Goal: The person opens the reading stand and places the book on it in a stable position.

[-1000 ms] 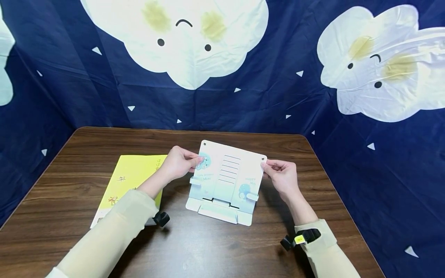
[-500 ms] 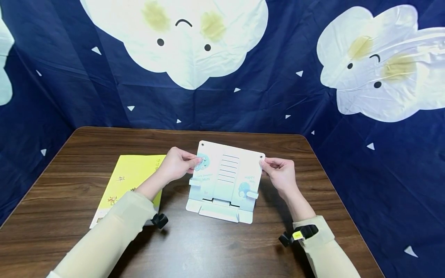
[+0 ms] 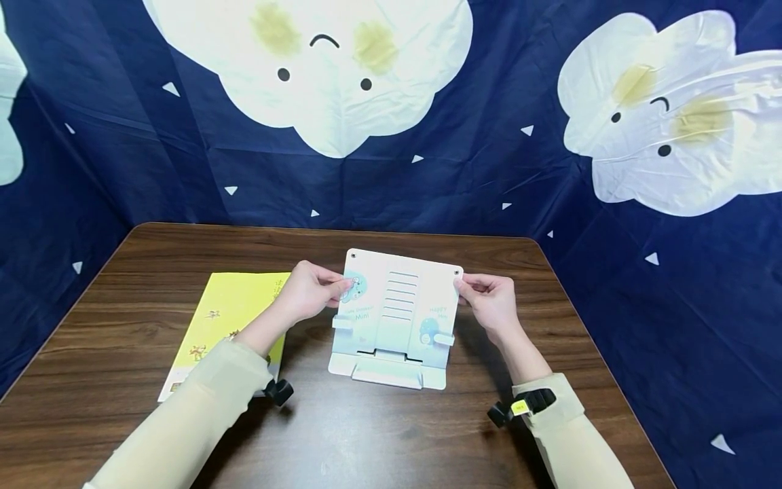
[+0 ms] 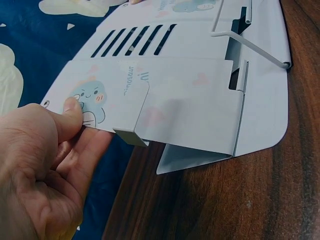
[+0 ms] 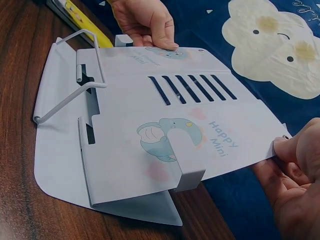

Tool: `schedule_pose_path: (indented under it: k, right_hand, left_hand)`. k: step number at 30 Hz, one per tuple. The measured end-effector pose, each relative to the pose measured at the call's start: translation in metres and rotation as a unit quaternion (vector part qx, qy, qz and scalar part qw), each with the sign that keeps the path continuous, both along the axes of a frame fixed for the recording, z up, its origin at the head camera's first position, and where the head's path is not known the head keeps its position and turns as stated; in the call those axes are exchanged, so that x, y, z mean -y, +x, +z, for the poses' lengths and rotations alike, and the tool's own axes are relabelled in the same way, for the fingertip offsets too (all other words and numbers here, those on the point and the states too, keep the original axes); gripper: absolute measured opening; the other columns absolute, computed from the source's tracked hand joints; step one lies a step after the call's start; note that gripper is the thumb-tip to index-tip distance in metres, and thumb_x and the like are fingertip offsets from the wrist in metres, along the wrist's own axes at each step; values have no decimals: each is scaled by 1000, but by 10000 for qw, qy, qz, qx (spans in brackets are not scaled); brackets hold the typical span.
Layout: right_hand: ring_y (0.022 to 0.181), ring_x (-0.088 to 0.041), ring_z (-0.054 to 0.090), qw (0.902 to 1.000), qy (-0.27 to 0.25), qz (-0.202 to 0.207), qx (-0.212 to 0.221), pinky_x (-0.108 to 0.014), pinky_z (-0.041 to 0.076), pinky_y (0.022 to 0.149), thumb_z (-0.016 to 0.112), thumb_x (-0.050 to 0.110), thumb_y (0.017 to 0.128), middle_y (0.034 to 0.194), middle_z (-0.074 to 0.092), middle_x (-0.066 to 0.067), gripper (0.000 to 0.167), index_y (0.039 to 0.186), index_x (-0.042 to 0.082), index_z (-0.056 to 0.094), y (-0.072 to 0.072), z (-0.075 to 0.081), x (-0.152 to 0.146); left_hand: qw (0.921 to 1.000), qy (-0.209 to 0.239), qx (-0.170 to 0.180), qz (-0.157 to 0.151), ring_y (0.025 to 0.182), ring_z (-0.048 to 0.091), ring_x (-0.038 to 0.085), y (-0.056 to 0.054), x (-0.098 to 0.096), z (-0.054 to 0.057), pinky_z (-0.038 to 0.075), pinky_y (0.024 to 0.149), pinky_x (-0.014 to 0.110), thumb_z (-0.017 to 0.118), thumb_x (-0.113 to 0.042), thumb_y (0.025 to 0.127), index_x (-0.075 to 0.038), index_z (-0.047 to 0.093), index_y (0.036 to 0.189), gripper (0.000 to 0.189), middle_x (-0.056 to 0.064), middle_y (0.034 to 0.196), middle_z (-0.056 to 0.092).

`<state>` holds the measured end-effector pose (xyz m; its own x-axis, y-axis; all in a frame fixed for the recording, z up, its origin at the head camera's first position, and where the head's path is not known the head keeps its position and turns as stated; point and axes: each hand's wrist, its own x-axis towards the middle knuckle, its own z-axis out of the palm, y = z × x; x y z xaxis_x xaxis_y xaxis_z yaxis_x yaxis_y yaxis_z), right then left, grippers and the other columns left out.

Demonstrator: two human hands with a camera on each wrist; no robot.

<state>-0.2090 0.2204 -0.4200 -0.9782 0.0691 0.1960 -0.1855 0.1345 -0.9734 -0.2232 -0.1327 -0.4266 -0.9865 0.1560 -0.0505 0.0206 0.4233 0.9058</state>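
Observation:
A white metal book stand (image 3: 373, 334) with pale blue dinosaur prints and a row of slots stands on the table, its back plate tilted up from the base. My left hand (image 3: 308, 293) pinches the plate's left edge, thumb on the printed face and fingers behind. On the opposite edge, close to the upper corner, my right hand (image 3: 493, 303) pinches the plate the same way. Small clips fold over both side edges. In the right wrist view, a bent wire (image 5: 67, 102) spans from the plate to the base plate (image 5: 52, 165).
A yellow book (image 3: 229, 305) lies on the brown wooden table (image 3: 366, 448) at the left, partly under my left forearm. Dark blue cloth (image 3: 366, 183) with white clouds hangs behind the table and at its sides.
The book stand has turned slightly counterclockwise, its right side rising and its left side dropping in the head view. Both hands shift a little left with it and keep their hold.

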Motion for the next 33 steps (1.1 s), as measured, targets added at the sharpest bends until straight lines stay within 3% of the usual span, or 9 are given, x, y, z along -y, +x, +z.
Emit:
schedule_pose_path:
  k: [5,16,33]
  right_hand:
    - [70,-13,72,10000,17,7,-18,-26,62,63,76,-8,93,89,77,-18,15,106,-16,75,-2,1,2]
    - [69,-12,72,9997,262,7,-31,-31,63,65,77,-6,94,90,77,-20,12,103,-13,77,-11,0,4]
    - [70,-13,73,9994,349,62,16,-25,61,64,77,-2,95,91,77,-22,13,103,-12,78,-20,-1,7]
  left_hand:
    - [10000,78,1,-15,80,76,30,2,2,-2,64,74,38,81,-18,97,1,82,110,23,14,99,79]
    - [9993,310,-167,-104,73,76,22,6,4,-2,64,68,35,79,-14,99,5,81,109,21,15,95,79]
    - [9991,408,-78,-38,73,76,25,11,6,-2,64,68,35,79,-13,98,5,81,107,20,16,93,78]
